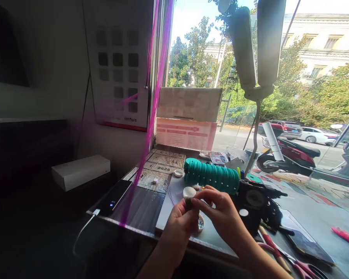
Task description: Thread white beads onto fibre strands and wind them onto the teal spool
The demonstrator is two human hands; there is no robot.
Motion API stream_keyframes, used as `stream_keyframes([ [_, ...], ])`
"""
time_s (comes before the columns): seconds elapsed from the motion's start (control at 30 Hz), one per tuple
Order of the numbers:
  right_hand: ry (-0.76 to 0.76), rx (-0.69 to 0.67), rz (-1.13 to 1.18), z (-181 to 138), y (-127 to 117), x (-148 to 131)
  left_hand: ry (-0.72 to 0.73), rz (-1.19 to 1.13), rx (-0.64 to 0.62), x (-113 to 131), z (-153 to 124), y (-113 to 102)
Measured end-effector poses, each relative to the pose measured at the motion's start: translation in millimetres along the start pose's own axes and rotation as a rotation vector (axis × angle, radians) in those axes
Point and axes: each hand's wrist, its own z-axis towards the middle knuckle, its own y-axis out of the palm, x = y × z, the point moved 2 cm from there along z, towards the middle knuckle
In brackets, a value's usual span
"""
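1. Where the two hands meet above the near edge of the desk (pixel 142 211), a small white-topped piece (pixel 189 192) is pinched between them. Its lower part is dark, and it is too small to make out further.
2. The left hand (pixel 178 224) grasps the piece from below, with thumb and fingers closed round the dark part.
3. The right hand (pixel 222 211) comes in from the right with its fingers bent, and their tips nip the same piece at its side.
4. Just beneath the hands lies a little dish (pixel 201 223) holding glinting bits.
5. Just beyond the hands, a teal roller (pixel 212 176) studded with pale dots lies crosswise.
6. Beyond the left hand, near the roller's end, sits a small white cap (pixel 178 173).
7. Close to the right of the right hand stands a black device (pixel 257 199). Red-handled tools (pixel 279 254) lie nearer the person on that side.
8. Left of the left hand lies a black power bank (pixel 114 197) with a white cable (pixel 84 228) plugged in, and pink strands (pixel 152 124) hang down just beside it.
9. Well to the left rests a white box (pixel 80 171).
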Motion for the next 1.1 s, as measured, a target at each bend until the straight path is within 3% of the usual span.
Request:
stream_keyframes([
  [0.3,-0.103,-0.154,-0.245,6.4,-19.9,-4.5,0.111,0.191,0.033,7.8,1.4,-4.9],
  [0.53,-0.31,-0.438,-0.596,15.4,-30.5,-23.8,0.129,0.454,-0.153,16.9,7.5,-6.1],
  [0.67,-0.439,-0.6,-0.792,22.7,-30.1,-29.1,0.111,0.569,-0.174,20.6,10.7,-4.8],
  [0.8,-0.458,-0.701,-0.943,25.7,-24.9,-27.4,0.1,0.638,-0.169,18.6,14.6,-4.7],
  [0.97,-0.486,-0.732,-1.029,25.6,-20.8,-24.0,0.157,0.657,-0.147,9.3,20.6,-7.2],
  [1.1,-0.416,-0.604,-0.846,40.9,-42.0,-18.4,0.248,0.518,-0.07,3.3,27.4,1.8],
])
